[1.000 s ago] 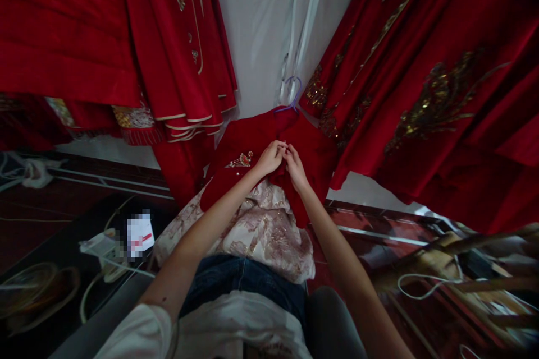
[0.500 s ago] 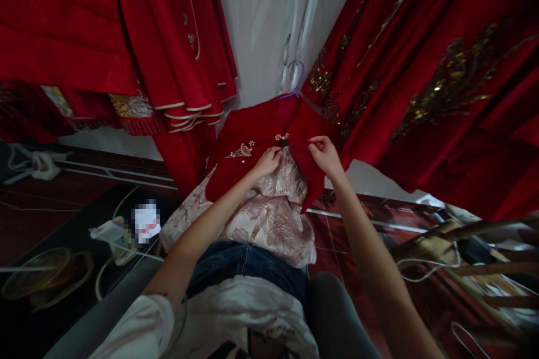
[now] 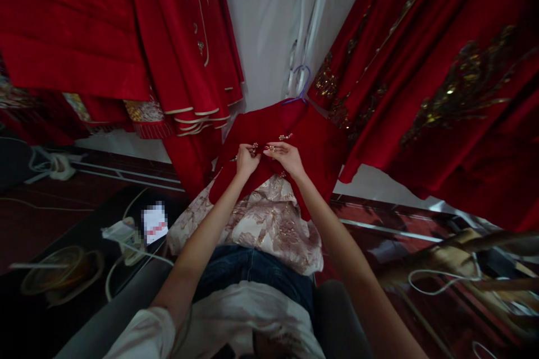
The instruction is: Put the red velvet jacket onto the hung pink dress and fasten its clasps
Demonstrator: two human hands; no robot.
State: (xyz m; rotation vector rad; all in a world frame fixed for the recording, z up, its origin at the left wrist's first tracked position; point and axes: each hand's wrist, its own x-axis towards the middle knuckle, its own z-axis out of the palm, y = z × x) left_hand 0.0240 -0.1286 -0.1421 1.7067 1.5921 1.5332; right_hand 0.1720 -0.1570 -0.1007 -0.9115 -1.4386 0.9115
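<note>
A red jacket [image 3: 324, 146] lies over my lap, with a purple hanger [image 3: 301, 90] at its neck. Its front carries beaded ornaments; one beaded clasp [image 3: 285, 137] shows just above my right hand. My left hand [image 3: 247, 161] is closed on the jacket's left front, its fingertips against a beaded ornament [image 3: 255, 148]. Close beside it, my right hand [image 3: 288, 158] pinches the other front edge, with small beads at its fingertips. Exactly what sits between the fingers is partly hidden. Below the jacket, a cream and pink brocade cloth [image 3: 273, 224] covers my thighs.
Red garments with gold trim [image 3: 189, 67] hang at the left, and a sequined red garment [image 3: 442, 101] hangs at the right. On the dark surface at left are a white packet [image 3: 155, 224] and a clear bowl [image 3: 54, 269]. A wooden frame with cables [image 3: 455, 269] stands at right.
My right hand has moved left, bringing the jacket's right front across toward the left one. My left hand has shifted left onto the beaded ornament. The view has turned slightly.
</note>
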